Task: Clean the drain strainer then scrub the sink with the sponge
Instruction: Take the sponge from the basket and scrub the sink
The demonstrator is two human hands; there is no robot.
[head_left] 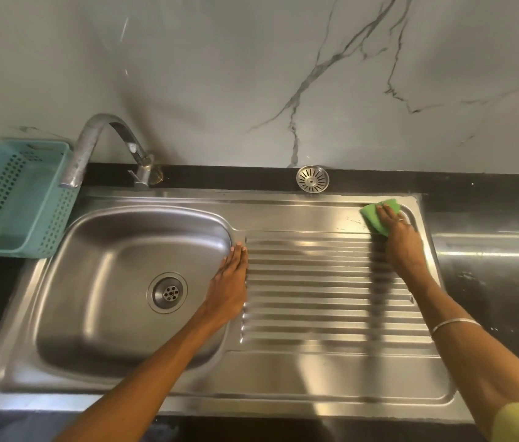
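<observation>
Strainer (312, 178) outside sink (70, 260)

basin (118, 282) open from above | faucet (92, 145) overhangs back-left corner | left hand (231, 275) rests on right rim

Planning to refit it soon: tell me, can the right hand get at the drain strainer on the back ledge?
Probably yes: the right hand presses the sponge near the drain strainer, nothing between them.

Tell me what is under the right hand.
The right hand presses a green sponge onto the far right corner of the sink's draining board. The sponge's edges show around the fingers; its middle and the steel beneath it are covered.
</observation>
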